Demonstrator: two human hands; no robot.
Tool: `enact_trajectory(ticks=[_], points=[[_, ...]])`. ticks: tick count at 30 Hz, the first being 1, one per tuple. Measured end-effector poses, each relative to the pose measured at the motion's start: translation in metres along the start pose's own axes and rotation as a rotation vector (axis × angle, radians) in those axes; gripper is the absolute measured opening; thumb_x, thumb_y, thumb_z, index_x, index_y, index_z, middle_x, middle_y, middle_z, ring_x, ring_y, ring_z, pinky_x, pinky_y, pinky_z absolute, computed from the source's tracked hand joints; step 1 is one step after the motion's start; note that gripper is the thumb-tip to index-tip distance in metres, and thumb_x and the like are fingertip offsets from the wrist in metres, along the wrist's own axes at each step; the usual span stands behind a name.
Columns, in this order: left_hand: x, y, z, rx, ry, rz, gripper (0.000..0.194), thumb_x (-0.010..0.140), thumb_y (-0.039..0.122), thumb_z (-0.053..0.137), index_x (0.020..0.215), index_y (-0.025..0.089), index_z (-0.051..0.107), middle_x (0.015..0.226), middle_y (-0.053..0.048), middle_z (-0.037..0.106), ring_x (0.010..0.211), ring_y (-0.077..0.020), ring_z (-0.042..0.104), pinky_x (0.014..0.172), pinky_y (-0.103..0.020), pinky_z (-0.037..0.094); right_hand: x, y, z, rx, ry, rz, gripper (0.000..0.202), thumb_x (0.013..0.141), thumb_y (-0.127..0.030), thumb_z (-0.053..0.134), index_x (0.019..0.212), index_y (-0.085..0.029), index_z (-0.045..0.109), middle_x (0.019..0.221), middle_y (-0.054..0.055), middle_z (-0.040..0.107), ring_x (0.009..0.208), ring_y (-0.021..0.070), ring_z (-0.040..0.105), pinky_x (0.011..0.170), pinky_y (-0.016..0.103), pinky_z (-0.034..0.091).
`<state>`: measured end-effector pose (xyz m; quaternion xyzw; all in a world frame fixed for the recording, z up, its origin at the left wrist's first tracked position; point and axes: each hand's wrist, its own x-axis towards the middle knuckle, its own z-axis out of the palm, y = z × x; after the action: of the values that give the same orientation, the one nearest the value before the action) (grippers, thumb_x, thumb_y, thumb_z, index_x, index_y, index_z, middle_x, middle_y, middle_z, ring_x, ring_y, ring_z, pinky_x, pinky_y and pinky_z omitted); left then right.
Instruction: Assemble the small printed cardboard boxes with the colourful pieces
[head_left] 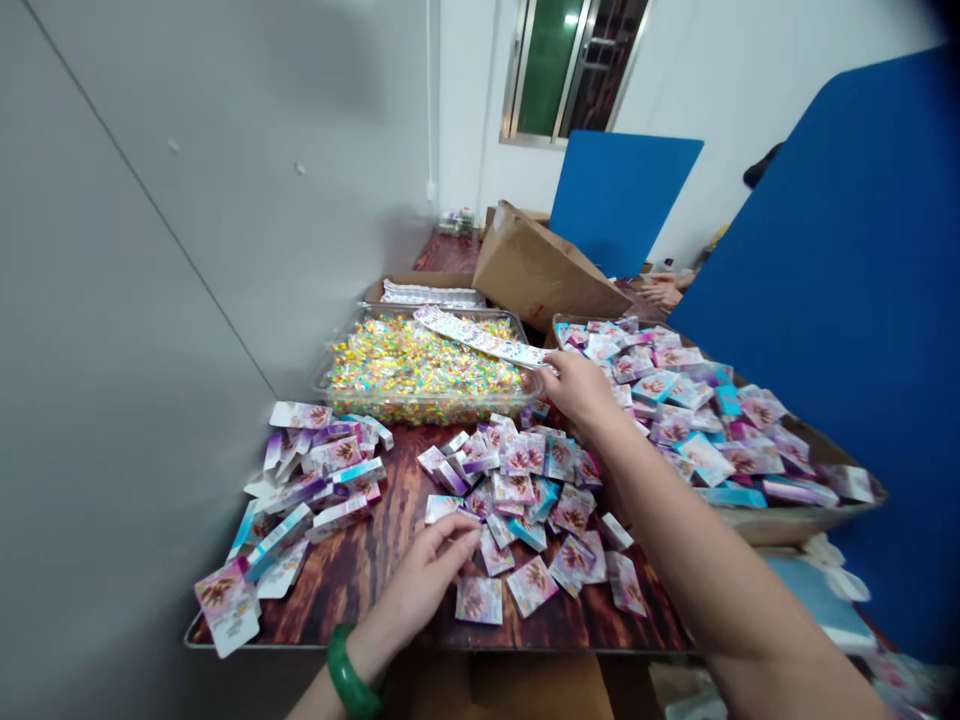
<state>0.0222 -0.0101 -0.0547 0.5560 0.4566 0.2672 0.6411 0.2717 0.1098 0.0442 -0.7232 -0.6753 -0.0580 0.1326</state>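
My right hand (pixel 581 385) is closed on the near end of a long white strip with small coloured prints (pixel 480 338). The strip lies across a clear plastic tub (pixel 420 402) full of small, shiny wrapped pieces in yellow, green and orange. My left hand (pixel 442 560), with a green bangle on the wrist, is loosely curled, fingers and thumb apart, and I see nothing held in it. It hovers at the near left of a pile of small printed cartons (pixel 521 485) in pink, purple and blue. Whether its fingertips touch a carton I cannot tell.
Open-flapped cartons (pixel 330 475) are heaped at the left by the grey wall. A large cardboard box (pixel 765 520) full of small cartons stands right. Behind the tub are a box of white strips (pixel 435 293) and a tilted cardboard box (pixel 540 265). Another person's hands (pixel 664 290) show beyond.
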Motion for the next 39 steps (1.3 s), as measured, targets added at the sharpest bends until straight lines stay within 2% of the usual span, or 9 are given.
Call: enact_trajectory(ticks=[6, 10, 16, 19, 22, 25, 29, 35, 39], points=[[-0.002, 0.001, -0.009, 0.017, 0.022, 0.008, 0.038, 0.079, 0.051, 0.056, 0.095, 0.018, 0.064, 0.082, -0.003, 0.060, 0.070, -0.0140, 0.052, 0.060, -0.023, 0.040, 0.093, -0.005, 0.037, -0.052, -0.179, 0.052, 0.044, 0.069, -0.032, 0.071, 0.104, -0.005, 0.066, 0.110, 0.022, 0.064, 0.102, 0.0308, 0.060, 0.079, 0.032, 0.046], [0.000, -0.005, -0.022, -0.041, 0.059, -0.014, 0.040, 0.077, 0.053, 0.057, 0.093, 0.017, 0.062, 0.080, -0.002, 0.059, 0.066, -0.0128, 0.052, 0.059, -0.023, 0.040, 0.111, 0.003, 0.044, -0.079, -0.329, 0.084, 0.034, 0.060, -0.031, 0.077, 0.085, -0.010, 0.072, 0.088, 0.017, 0.071, 0.081, 0.0283, 0.066, 0.065, 0.031, 0.048], [0.018, 0.002, -0.029, -0.151, 0.101, 0.003, 0.043, 0.075, 0.056, 0.059, 0.092, 0.016, 0.064, 0.082, -0.004, 0.062, 0.068, -0.0137, 0.056, 0.056, -0.022, 0.040, 0.111, -0.002, 0.017, -0.122, -0.280, 0.089, 0.038, 0.067, -0.046, 0.070, 0.090, -0.015, 0.070, 0.100, 0.016, 0.070, 0.090, 0.0292, 0.064, 0.069, 0.031, 0.047], [0.036, 0.025, -0.024, -0.379, 0.124, 0.044, 0.048, 0.075, 0.057, 0.059, 0.094, 0.013, 0.064, 0.087, -0.008, 0.064, 0.069, -0.0144, 0.059, 0.059, -0.023, 0.044, 0.079, -0.021, -0.010, -0.140, -0.192, 0.091, 0.054, 0.075, -0.060, 0.056, 0.093, -0.011, 0.067, 0.102, 0.022, 0.068, 0.097, 0.0344, 0.062, 0.071, 0.036, 0.045], [0.055, 0.054, -0.018, -0.678, 0.118, 0.074, 0.055, 0.082, 0.060, 0.048, 0.107, 0.011, 0.060, 0.105, -0.015, 0.064, 0.087, -0.0197, 0.063, 0.073, -0.028, 0.048, 0.010, -0.050, -0.027, -0.103, -0.039, 0.091, 0.059, 0.079, -0.068, 0.043, 0.093, -0.014, 0.063, 0.087, 0.019, 0.070, 0.081, 0.0322, 0.066, 0.062, 0.035, 0.045], [0.065, 0.074, -0.012, -0.849, 0.053, 0.119, 0.053, 0.083, 0.059, 0.047, 0.108, 0.014, 0.059, 0.109, -0.015, 0.064, 0.089, -0.0199, 0.064, 0.074, -0.029, 0.050, -0.079, -0.073, -0.022, -0.042, 0.052, -0.012, 0.053, 0.081, -0.065, 0.042, 0.096, -0.018, 0.061, 0.075, 0.015, 0.070, 0.067, 0.0303, 0.067, 0.051, 0.033, 0.043], [0.050, 0.074, -0.006, -0.809, 0.137, 0.262, 0.036, 0.075, 0.037, 0.067, 0.100, 0.012, 0.059, 0.098, -0.010, 0.068, 0.081, -0.0193, 0.064, 0.074, -0.030, 0.049, -0.166, -0.074, -0.001, 0.080, 0.102, -0.199, 0.049, 0.081, -0.059, 0.051, 0.107, -0.018, 0.059, 0.070, 0.013, 0.071, 0.059, 0.0296, 0.067, 0.046, 0.035, 0.046], [-0.002, 0.064, 0.002, -0.410, 0.102, 0.239, 0.033, 0.075, 0.035, 0.067, 0.099, 0.013, 0.061, 0.094, -0.007, 0.068, 0.085, -0.0199, 0.061, 0.079, -0.032, 0.046, -0.182, -0.063, -0.015, 0.388, 0.231, -0.421, 0.045, 0.086, -0.034, 0.056, 0.128, -0.021, 0.047, 0.119, 0.014, 0.062, 0.111, 0.0293, 0.057, 0.092, 0.046, 0.046], [-0.029, 0.071, 0.009, -0.129, 0.092, 0.267, 0.022, 0.076, 0.036, 0.065, 0.078, 0.014, 0.063, 0.077, -0.003, 0.062, 0.077, -0.0167, 0.056, 0.073, -0.028, 0.044, -0.170, -0.074, -0.020, 0.488, 0.145, -0.504, 0.033, 0.085, -0.026, 0.056, 0.118, -0.019, 0.056, 0.112, 0.012, 0.065, 0.104, 0.0285, 0.057, 0.090, 0.045, 0.045]])
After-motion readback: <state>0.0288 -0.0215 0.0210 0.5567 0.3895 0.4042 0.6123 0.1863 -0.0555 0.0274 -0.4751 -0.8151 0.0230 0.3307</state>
